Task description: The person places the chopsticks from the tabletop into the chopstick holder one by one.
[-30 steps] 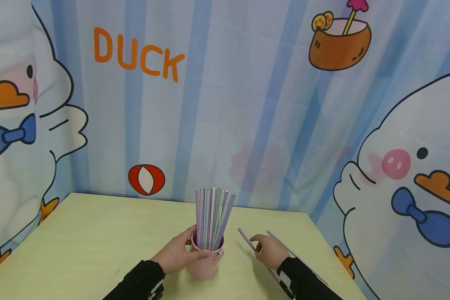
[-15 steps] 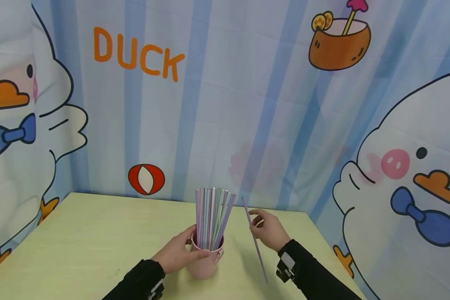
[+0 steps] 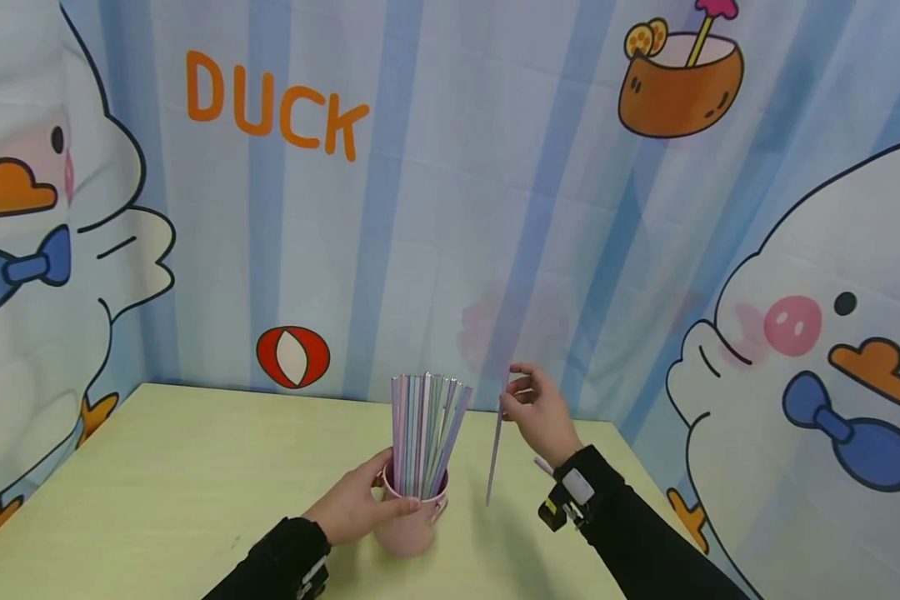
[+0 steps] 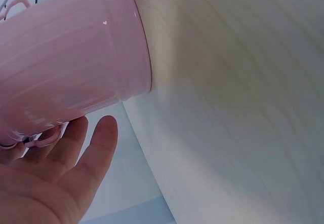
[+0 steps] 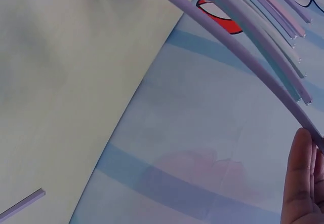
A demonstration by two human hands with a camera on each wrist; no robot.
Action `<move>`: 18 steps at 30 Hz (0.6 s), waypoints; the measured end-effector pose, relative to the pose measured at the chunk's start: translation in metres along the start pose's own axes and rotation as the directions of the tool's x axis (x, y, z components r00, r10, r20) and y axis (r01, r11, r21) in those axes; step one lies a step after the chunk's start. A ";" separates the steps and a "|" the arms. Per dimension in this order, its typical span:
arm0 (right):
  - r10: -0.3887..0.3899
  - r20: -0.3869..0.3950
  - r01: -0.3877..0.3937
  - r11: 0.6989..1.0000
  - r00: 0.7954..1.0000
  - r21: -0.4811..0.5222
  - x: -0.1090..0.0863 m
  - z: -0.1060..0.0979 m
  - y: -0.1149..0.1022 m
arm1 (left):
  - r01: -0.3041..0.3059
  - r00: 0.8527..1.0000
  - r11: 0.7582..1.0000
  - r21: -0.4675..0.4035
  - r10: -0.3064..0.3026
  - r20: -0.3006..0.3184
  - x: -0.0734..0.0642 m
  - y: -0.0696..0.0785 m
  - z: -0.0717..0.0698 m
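A pink cup [image 3: 407, 533] with small handles stands upright on the table, holding a bundle of pastel straws [image 3: 422, 433]. My left hand [image 3: 356, 504] grips it near the rim, thumb across the front. The left wrist view shows the cup's side [image 4: 76, 51] and fingers [image 4: 98, 148] beside a handle. Right of the cup, my right hand [image 3: 543, 412] pinches a purple straw [image 3: 494, 458] near its upper end. This straw hangs almost upright over the table. In the right wrist view, the held straw [image 5: 238, 51] runs alongside the bundle in the cup.
Another purple straw [image 3: 542, 464] lies on the table, mostly hidden under my right wrist. The pale wooden table [image 3: 232, 467] ends at a blue striped cloth backdrop [image 3: 450, 208] printed with ducks.
My right hand has lifted the purple straw off the table, raising it and tilting it from slanted to nearly vertical. My left hand and the cup have stayed in place.
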State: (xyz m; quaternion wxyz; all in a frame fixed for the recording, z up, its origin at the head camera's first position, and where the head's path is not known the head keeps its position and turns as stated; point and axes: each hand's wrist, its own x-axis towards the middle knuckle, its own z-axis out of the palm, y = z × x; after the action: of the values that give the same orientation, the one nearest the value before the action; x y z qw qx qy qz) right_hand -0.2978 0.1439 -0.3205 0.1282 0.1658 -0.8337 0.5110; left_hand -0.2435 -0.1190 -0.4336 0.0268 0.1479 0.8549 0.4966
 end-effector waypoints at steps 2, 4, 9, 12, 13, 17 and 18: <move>-0.010 -0.021 0.011 1.000 1.000 0.023 0.003 0.000 -0.004 | 0.011 1.000 1.000 -0.003 -0.011 0.000 0.000 0.000 0.000; -0.023 -0.046 0.025 0.999 0.999 0.042 0.004 0.001 -0.007 | 0.023 1.000 1.000 -0.005 -0.023 0.001 0.000 0.001 0.000; -0.047 -0.094 0.055 0.995 0.994 0.086 0.004 0.005 -0.013 | 0.034 0.999 0.999 -0.009 -0.034 0.000 0.000 0.001 0.001; -0.046 -0.118 0.061 0.990 0.992 0.125 0.004 0.009 -0.015 | 0.030 1.000 1.000 -0.011 -0.030 -0.001 0.000 0.001 0.001; -0.046 -0.126 0.064 0.988 0.991 0.142 0.004 0.011 -0.016 | 0.028 1.000 1.000 -0.012 -0.028 0.000 0.000 0.001 0.001; -0.050 -0.143 0.075 0.982 0.989 0.173 0.002 0.017 -0.021 | 0.022 1.000 1.000 -0.012 -0.022 -0.004 0.000 0.000 0.001; -0.050 -0.144 0.075 0.982 0.988 0.174 0.000 0.018 -0.025 | 0.022 1.000 1.000 -0.012 -0.022 -0.004 0.000 0.000 0.001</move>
State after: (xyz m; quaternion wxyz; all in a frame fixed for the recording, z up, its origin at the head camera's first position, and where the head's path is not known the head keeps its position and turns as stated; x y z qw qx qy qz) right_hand -0.2881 0.1172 -0.3082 0.1864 0.1670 -0.7677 0.5900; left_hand -0.2433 -0.1180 -0.4344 0.0312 0.1374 0.8535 0.5016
